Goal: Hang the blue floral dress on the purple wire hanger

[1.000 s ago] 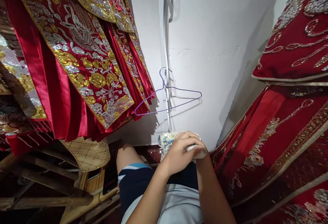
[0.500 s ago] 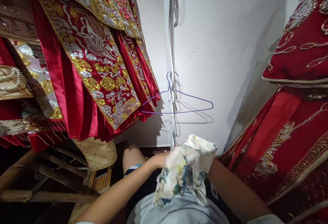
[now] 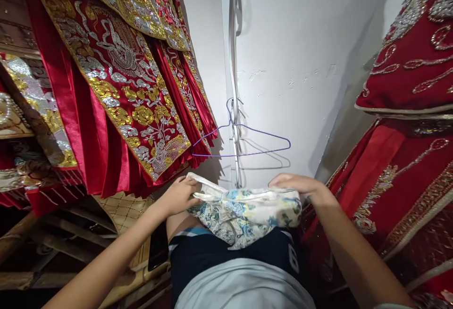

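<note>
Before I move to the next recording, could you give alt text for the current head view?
A person's left hand and right hand hold a floral cloth above navy shorts. Beyond it, a purple hanger hangs before a white wall, between red embroidered garments.

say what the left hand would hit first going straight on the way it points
Probably the bunched white, blue-flowered cloth that the left hand grips, spread across its line; depth beyond is unclear.

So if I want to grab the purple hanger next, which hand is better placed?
Probably your right hand. The right end of the purple hanger is just beyond it, against the white wall; the left end overlaps the red embroidered garment. Your left hand grips the floral cloth.
</note>
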### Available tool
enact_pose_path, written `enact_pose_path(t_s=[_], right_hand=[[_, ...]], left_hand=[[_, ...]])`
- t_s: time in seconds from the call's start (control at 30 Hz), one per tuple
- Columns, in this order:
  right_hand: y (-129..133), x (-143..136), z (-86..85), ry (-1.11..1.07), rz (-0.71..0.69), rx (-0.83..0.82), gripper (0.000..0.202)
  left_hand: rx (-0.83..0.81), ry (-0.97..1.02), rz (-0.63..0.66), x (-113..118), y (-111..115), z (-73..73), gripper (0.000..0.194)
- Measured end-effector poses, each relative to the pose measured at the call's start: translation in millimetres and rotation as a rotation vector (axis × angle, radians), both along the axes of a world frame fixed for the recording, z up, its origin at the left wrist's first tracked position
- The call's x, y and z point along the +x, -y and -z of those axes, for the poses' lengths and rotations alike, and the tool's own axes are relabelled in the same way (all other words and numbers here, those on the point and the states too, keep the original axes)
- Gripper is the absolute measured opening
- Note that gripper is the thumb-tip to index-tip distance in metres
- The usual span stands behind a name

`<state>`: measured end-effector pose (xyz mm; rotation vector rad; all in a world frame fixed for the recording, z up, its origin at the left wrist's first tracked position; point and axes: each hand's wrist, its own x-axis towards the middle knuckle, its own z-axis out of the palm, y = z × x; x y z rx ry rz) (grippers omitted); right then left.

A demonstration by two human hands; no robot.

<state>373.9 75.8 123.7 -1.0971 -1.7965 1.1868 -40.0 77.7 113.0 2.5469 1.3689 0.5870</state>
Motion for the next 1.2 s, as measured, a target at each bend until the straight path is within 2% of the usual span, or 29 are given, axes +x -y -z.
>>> enact_pose_path(t_s=[0.07,0.13,0.2,0.27,0.33,0.4,0.47,0.57,0.7,0.77,0.87,0.97,1.07,1.17,1.2], right_hand=[[-3.7,6.9,-12.8,-0.077,-0.086,-0.143,0.045],[-5.3,5.4,-25.8,-0.182,-0.141,-0.185,0.045],[-8.4,-7.5,-37.1,-0.193,-0.137,-0.059,0.038],[-16.5,-29.6,-43.2,-0.110,-0.081,0.154,0.030],[-30.2,-53.8,-41.3,-0.050,0.059,0.382,0.024],[-47.0,-71.9,-31.8,-0.033,0.189,0.519,0.023],[-61.9,-78.8,-18.8,0.007,0.234,0.533,0.021],[-71.8,-70.3,-6.5,0.095,0.279,0.478,0.023],[-63.1,-52.9,-16.8,0.131,0.401,0.485,0.030],[-57.5,-50.6,-26.0,0.133,0.400,0.489,0.031],[-54.1,-53.4,-31.2,0.100,0.371,0.432,0.031],[-53.8,-58.6,-25.2,0.048,0.324,0.366,0.030],[-51.7,-63.7,-17.1,0.013,0.301,0.400,0.028],[-51.3,-61.8,-13.6,-0.089,0.477,0.572,0.018],[-52.9,-57.5,-13.7,-0.134,0.584,0.633,0.030]], left_hand=[[0.027,0.010,-0.012,-1.8,2.2,-11.5,0.014],[0.018,0.068,-0.014,-3.0,3.7,-18.6,0.018],[0.006,0.164,-0.035,-4.7,3.1,-20.2,0.025],[-0.001,0.263,-0.097,-7.2,0.7,-17.8,0.029],[-0.013,0.356,-0.167,-9.5,-2.5,-14.2,0.026],[-0.029,0.427,-0.210,-10.1,-4.9,-11.8,0.021],[-0.034,0.448,-0.209,-7.7,-5.9,-11.4,0.019],[0.022,0.360,-0.192,2.0,-6.6,-12.8,0.022],[0.117,0.306,-0.243,18.8,-12.2,-17.5,0.032],[0.158,0.326,-0.274,27.5,-17.5,-23.7,0.036],[0.262,0.438,-0.268,44.6,-28.0,-40.7,0.027],[0.359,0.590,-0.145,67.1,-42.6,-62.9,0.015],[0.444,0.593,-0.081,83.9,-59.6,-79.9,0.016],[0.494,0.450,-0.100,85.3,-72.5,-87.5,0.019],[0.503,0.404,-0.096,83.1,-74.8,-89.0,0.021]])
